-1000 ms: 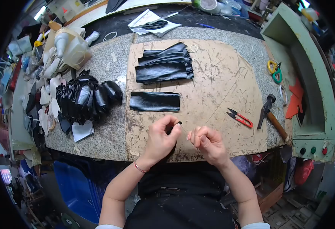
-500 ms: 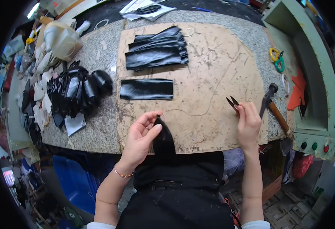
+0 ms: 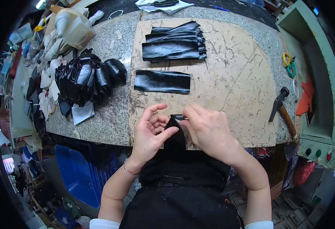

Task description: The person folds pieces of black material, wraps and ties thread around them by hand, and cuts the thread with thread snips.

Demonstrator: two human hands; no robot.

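Observation:
My left hand [image 3: 151, 134] pinches a folded black leather piece [image 3: 175, 139] near the bench's front edge, thumb on its face. My right hand [image 3: 209, 128] is closed round small dark thread snips [image 3: 179, 116], mostly hidden in the fingers, with their blades at the upper tip of the leather. A single flat black leather strip [image 3: 162, 81] lies just beyond my hands. Behind it rests a stack of similar strips [image 3: 171, 50]. A thin thread [image 3: 228, 91] trails over the tan cutting board [image 3: 247, 114].
To the left sits a heap of black leather pieces [image 3: 85, 78] beside a plastic container [image 3: 75, 30]. On the right are a hammer [image 3: 287, 118], yellow-and-green-handled scissors [image 3: 290, 65], orange scraps [image 3: 306, 97] and a green metal frame [image 3: 324, 76]. A blue bin [image 3: 74, 173] stands below.
My right hand has swung left with the snips, from the board's right side to the leather's tip. My left hand still holds the leather. The view has shifted slightly.

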